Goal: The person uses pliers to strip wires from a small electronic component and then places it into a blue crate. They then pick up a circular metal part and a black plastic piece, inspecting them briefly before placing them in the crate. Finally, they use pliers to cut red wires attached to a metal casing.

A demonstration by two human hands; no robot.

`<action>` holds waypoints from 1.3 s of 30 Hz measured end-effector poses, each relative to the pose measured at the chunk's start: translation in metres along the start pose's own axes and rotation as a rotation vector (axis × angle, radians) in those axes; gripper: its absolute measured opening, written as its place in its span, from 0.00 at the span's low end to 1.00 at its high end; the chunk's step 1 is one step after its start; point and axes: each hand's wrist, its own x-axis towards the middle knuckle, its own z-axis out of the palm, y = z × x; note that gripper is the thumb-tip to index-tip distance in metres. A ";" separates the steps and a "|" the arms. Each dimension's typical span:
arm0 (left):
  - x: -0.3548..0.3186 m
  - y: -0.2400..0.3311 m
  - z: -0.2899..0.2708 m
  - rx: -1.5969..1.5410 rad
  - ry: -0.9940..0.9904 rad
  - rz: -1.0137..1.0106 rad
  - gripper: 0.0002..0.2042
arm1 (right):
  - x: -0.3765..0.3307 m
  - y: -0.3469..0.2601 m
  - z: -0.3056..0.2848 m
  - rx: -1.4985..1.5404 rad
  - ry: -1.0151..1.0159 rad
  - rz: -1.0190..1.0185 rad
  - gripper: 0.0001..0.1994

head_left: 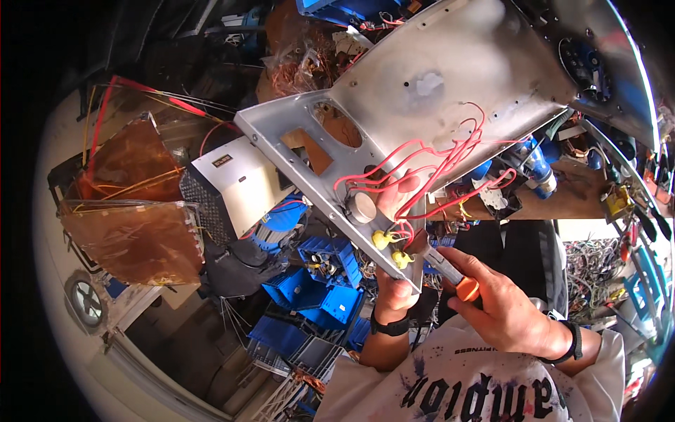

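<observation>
"Two yellow pieces [401, 259] sit at the near end of that metal housing [457, 56], among red wires [450, 160]. How far along does it look?"

"Partway at most, I'd judge. The wires are still in a loose tangle, the round disc [361, 208] is still on the metal, and nothing there looks finished."

"And the hands?"

"Right hand [503, 302] has its fingers clamped round a grey-and-orange tool [437, 261], the tip just beside the yellow pieces. Left hand [396, 295] is at the housing's near corner, mostly hidden by the metal; whether its fingers are clamped, I can't tell."

"Where's the housing, exactly?"

"Tilted, in front of the person, with blue crates [334, 306] lower down to the left."
</observation>
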 end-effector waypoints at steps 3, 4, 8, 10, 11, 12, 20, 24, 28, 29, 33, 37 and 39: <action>0.011 0.001 -0.002 0.094 -0.099 0.033 0.54 | 0.000 0.000 0.004 0.020 0.036 0.020 0.26; 0.009 0.002 0.006 0.114 -0.074 0.064 0.54 | 0.001 0.000 0.004 -0.001 0.039 0.031 0.24; 0.009 0.006 0.017 0.131 -0.119 0.099 0.51 | 0.005 0.011 0.010 -0.059 0.112 0.015 0.22; 0.014 -0.002 0.009 0.146 -0.201 0.089 0.51 | 0.008 0.019 0.013 -0.141 0.197 -0.066 0.23; 0.017 -0.004 0.006 0.154 -0.238 0.085 0.51 | 0.010 0.024 0.014 -0.185 0.238 -0.109 0.24; 0.020 -0.005 0.006 0.171 -0.248 0.128 0.51 | 0.011 0.029 0.015 -0.247 0.281 -0.138 0.25; 0.024 0.006 0.024 0.164 -0.206 0.175 0.52 | 0.004 0.015 0.011 -0.080 0.115 -0.025 0.23; 0.021 -0.004 0.011 0.258 -0.017 0.280 0.47 | -0.007 0.021 0.001 0.083 0.025 -0.035 0.30; 0.026 0.014 0.044 0.160 -0.133 0.222 0.49 | -0.006 0.010 0.002 0.029 0.023 -0.003 0.30; 0.025 0.013 0.038 0.120 -0.156 0.241 0.48 | -0.007 0.006 0.005 0.101 0.022 0.028 0.30; 0.024 0.012 0.037 0.291 -0.160 0.274 0.46 | -0.008 0.012 0.009 0.171 0.029 0.045 0.28; 0.012 0.011 0.019 0.304 -0.047 0.462 0.48 | 0.001 0.010 0.023 0.193 0.036 0.040 0.17; -0.006 0.002 0.019 0.280 0.042 0.399 0.48 | 0.004 0.006 0.025 0.184 0.051 0.041 0.15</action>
